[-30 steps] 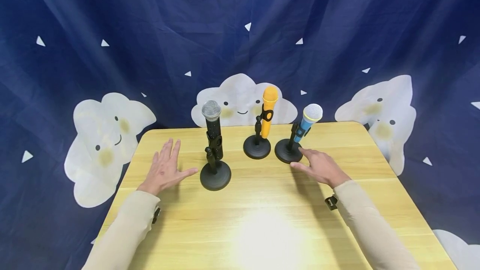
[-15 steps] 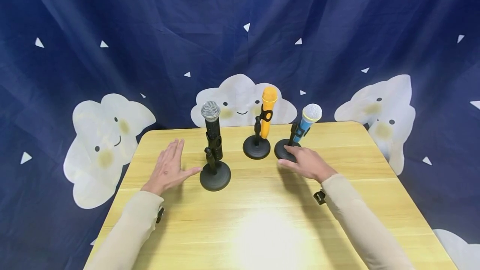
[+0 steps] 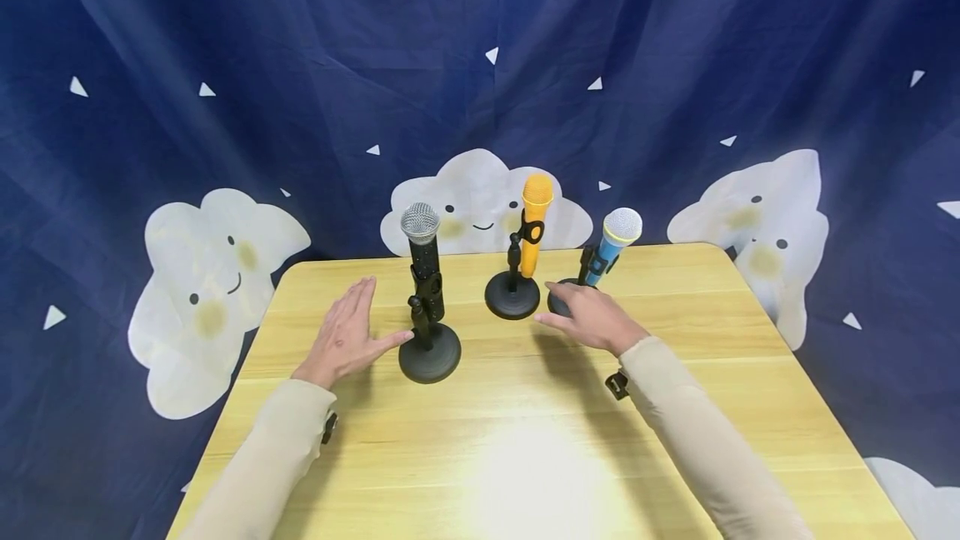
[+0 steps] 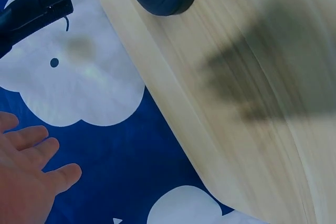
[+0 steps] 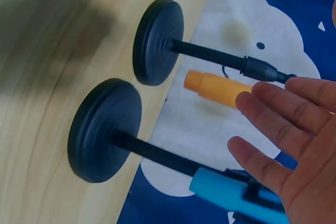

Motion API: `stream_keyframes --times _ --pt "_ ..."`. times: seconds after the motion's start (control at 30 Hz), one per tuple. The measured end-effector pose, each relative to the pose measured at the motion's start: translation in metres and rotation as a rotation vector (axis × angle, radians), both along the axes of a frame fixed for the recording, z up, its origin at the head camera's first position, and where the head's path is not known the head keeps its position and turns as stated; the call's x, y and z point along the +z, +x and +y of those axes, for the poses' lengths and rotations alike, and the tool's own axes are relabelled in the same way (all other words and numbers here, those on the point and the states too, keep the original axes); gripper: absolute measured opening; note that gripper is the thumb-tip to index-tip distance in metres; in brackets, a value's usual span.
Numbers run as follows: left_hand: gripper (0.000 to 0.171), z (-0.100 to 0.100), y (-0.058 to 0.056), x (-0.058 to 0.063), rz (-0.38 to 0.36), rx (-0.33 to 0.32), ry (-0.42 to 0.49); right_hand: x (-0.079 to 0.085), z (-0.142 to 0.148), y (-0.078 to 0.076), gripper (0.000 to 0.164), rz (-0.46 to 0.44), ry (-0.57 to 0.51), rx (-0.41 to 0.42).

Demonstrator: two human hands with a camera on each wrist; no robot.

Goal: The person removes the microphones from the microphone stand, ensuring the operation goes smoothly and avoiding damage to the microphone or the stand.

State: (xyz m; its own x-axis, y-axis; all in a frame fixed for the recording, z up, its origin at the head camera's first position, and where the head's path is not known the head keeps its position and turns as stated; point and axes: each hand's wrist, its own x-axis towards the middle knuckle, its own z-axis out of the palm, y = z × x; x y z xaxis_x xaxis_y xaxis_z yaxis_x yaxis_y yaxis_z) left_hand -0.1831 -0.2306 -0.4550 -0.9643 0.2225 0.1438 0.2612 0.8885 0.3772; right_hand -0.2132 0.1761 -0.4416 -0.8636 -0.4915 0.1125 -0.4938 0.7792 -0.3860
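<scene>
Three microphones on round black desk stands occupy the back half of the table. The black microphone (image 3: pixel 426 261) with a silver head is leftmost, the orange microphone (image 3: pixel 536 215) is in the middle, and the blue microphone (image 3: pixel 609 255) with a white head leans at the right. My left hand (image 3: pixel 348 340) is spread just left of the black microphone, its thumb overlapping the stand base (image 3: pixel 431 357) in the head view. My right hand (image 3: pixel 592 317) hovers in front of the blue microphone's stand, fingers extended and holding nothing; it partly hides that base (image 5: pixel 105 129).
The light wooden table (image 3: pixel 420 457) has a bright glare patch near its front. Behind hangs a dark blue curtain (image 3: pixel 337 65) with white triangles and smiling clouds. A small black wrist device (image 3: pixel 617 385) sits below the right sleeve.
My right hand has moved left, from beside the blue microphone's base to in front of it. My left hand has shifted slightly right toward the black microphone. The microphones stay where they were.
</scene>
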Motion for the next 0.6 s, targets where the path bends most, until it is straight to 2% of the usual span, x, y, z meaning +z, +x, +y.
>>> stream_keyframes --times 0.2,0.6 --pt "0.116 0.006 -0.002 0.001 -0.003 0.013 0.046 0.003 -0.012 -0.004 0.076 0.021 0.013 0.017" --pt "0.119 0.015 -0.002 0.000 -0.044 0.056 0.095 0.008 -0.031 -0.008 0.081 -0.019 0.011 0.027"
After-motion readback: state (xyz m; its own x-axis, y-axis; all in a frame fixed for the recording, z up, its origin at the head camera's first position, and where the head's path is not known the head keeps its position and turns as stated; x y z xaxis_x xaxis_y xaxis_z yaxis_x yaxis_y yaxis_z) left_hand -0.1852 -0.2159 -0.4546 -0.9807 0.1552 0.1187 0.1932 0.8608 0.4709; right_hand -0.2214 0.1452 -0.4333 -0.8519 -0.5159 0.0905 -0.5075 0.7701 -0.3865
